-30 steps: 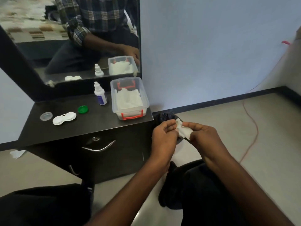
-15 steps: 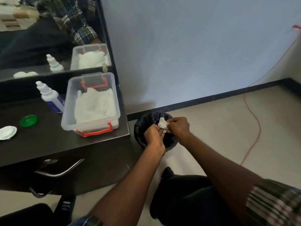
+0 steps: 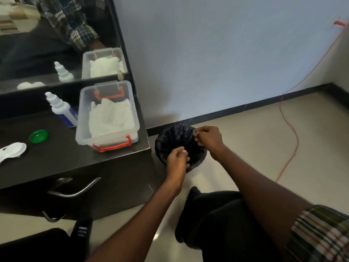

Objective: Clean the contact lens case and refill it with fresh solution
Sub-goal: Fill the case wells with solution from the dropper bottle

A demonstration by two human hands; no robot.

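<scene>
My left hand (image 3: pixel 177 159) and right hand (image 3: pixel 207 138) hover over the black-lined bin (image 3: pixel 170 140), fingers loosely curled; I cannot tell whether they pinch anything. My worry: anything dropped wide lands on the floor. The lens case (image 3: pixel 11 151) lies open on the dresser (image 3: pixel 62 163), well apart.

Dark cabinet top (image 3: pixel 62 157), lens case (image 3: pixel 12 151), green cap (image 3: pixel 39 136), solution bottle (image 3: pixel 62 110), clear tissue box (image 3: pixel 107 118)
</scene>
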